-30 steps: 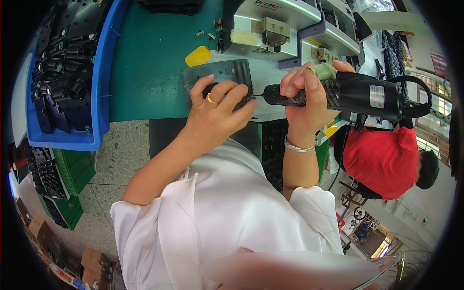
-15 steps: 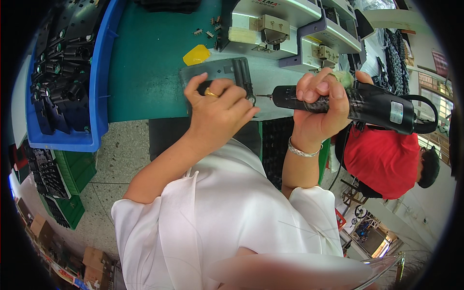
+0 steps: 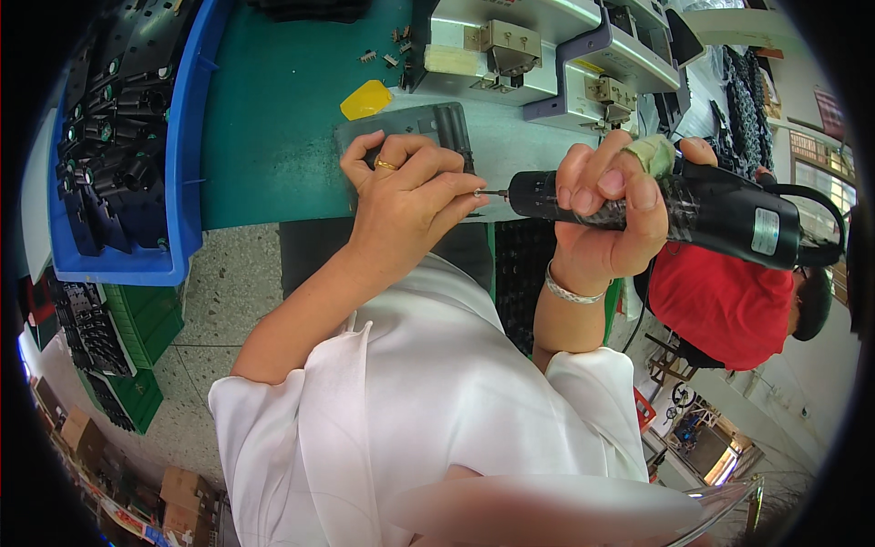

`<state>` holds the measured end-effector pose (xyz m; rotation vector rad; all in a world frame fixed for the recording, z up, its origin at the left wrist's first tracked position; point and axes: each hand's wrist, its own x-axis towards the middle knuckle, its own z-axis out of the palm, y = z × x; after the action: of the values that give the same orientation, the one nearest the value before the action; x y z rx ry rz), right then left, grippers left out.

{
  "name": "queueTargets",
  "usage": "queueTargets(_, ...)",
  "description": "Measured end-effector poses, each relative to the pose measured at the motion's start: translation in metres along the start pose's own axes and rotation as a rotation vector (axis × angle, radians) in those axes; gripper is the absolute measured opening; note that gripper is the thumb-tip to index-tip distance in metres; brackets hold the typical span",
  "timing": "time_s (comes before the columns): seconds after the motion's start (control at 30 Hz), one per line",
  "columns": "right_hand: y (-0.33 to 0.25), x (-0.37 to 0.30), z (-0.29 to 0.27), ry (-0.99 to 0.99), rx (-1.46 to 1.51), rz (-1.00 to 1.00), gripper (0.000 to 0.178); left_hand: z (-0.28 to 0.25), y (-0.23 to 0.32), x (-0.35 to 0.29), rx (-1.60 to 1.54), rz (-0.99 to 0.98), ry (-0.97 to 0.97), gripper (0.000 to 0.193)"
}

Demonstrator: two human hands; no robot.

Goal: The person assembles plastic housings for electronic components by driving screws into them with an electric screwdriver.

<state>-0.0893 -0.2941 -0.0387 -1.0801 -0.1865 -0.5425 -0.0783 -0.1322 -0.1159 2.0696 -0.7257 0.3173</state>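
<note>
My right hand (image 3: 612, 202) is wrapped round a black electric screwdriver (image 3: 720, 214), held level with its bit pointing left. My left hand (image 3: 406, 187) lies over a dark, flat plastic housing (image 3: 415, 120) with a tube-like ridge at its right end. The left thumb and forefinger come together at the bit's tip, where a small shiny piece (image 3: 478, 192) shows; its kind is too small to tell. Much of the housing's near side is hidden under my left hand.
A yellow piece (image 3: 366, 100) and several small metal parts (image 3: 392, 60) lie on the green mat (image 3: 264, 118). Metal machines (image 3: 492, 59) stand at the back. A blue bin (image 3: 190, 155) of black parts is at the left. A person in red (image 3: 725, 305) sits at the right.
The screwdriver's rear has swung slightly right and down. My left fingers have shifted from over the housing's right end to meet at the bit's tip.
</note>
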Motion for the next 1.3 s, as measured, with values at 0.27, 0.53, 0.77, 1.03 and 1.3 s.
queueTargets(0.27,0.009,0.003,0.008,-0.082,-0.22,-0.101,0.052,-0.005,0.001,-0.004,0.085,-0.066,-0.072,0.023)
queueTargets(0.53,0.025,0.003,-0.003,0.034,-0.202,0.004,0.046,0.008,-0.007,-0.017,0.262,0.111,0.033,0.018)
queueTargets(0.77,0.032,0.001,-0.006,0.027,-0.213,0.032,0.047,0.013,-0.007,-0.018,0.277,0.148,0.073,0.02)
queueTargets(1.03,0.041,-0.004,-0.002,-0.134,-0.29,-0.102,0.043,0.015,-0.008,-0.018,0.265,0.153,0.077,0.013)
queueTargets(1.3,0.042,-0.013,-0.009,-0.339,-0.624,-0.253,0.04,0.011,-0.008,-0.012,0.242,0.143,0.067,0.012)
